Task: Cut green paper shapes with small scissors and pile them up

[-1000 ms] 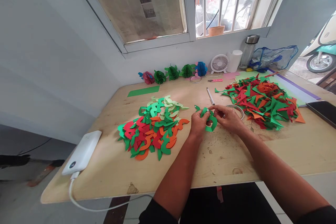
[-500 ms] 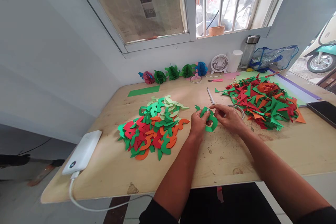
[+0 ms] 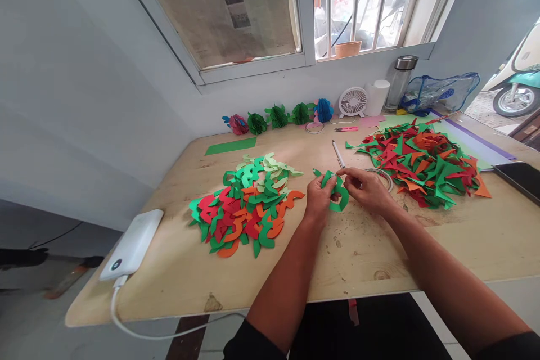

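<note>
Above the middle of the table, my left hand [image 3: 319,197] pinches a curved green paper cutout [image 3: 342,201] between thumb and fingers. My right hand [image 3: 366,188] is closed just to its right, with the index fingertip reaching the cutout's upper part beside my left thumb. What my right fingers hold, if anything, is hidden. To the left lies a pile of curved cutouts [image 3: 240,214] in green, red and orange paper. A white pen [image 3: 338,153] rests just beyond my hands. Partly behind my right hand is a ring of thin wire or cord [image 3: 386,177].
Jagged paper scraps [image 3: 430,160] are heaped at the right, beside a phone [image 3: 521,183]. A white power bank [image 3: 135,244] with a cable lies on the left edge. Honeycomb paper figures [image 3: 278,116], a small fan [image 3: 353,102] and a glass bottle [image 3: 400,84] line the wall.
My right fingers shift very slightly at the cutout's upper part. My left hand keeps its hold in the same place.
</note>
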### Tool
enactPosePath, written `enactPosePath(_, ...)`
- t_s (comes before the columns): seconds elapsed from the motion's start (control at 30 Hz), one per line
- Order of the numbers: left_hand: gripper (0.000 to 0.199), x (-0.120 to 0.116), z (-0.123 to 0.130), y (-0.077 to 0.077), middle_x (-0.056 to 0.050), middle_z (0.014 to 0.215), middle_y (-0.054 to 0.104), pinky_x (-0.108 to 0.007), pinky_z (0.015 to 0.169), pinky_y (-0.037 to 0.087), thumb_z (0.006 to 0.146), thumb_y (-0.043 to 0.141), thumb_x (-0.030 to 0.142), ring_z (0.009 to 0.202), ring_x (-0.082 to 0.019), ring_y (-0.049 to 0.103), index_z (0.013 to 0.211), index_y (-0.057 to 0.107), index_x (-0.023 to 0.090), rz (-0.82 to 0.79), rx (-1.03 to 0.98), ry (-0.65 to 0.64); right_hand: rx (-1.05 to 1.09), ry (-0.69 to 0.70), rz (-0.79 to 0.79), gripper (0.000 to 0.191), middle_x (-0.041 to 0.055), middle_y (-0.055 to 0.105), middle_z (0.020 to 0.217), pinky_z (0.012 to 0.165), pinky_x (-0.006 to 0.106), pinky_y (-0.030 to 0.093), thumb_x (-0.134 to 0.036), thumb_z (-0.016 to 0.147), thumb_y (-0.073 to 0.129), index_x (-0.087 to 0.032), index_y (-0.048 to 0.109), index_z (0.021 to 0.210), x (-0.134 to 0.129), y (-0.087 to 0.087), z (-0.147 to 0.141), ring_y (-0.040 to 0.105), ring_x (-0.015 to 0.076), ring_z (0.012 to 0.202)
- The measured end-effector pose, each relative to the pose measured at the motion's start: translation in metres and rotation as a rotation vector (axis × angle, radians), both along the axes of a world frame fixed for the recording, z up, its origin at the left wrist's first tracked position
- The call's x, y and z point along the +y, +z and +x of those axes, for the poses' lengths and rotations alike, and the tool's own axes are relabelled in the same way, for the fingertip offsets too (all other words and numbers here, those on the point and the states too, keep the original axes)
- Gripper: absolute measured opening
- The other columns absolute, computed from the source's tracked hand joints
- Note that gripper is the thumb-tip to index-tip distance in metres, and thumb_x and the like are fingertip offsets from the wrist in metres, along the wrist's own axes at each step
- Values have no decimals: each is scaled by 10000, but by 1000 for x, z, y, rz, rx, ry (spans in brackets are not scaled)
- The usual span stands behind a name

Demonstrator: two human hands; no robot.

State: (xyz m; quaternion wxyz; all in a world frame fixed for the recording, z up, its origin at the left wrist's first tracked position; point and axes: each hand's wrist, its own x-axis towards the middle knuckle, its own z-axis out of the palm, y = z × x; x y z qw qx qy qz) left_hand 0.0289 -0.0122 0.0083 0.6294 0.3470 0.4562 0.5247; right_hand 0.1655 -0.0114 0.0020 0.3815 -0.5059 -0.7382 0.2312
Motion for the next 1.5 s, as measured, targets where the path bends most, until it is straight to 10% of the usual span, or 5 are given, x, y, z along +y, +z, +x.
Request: enactPosePath(1.5,216,1,0,3,76,467,438,-185,374,310,668,688,303,341,-48,394,656,541,146,-50,37,57,352,176,-246,291,-18,505,631,538,233,370,-266,756,561,-154,670,1001,-3,6,-6,445,103,585)
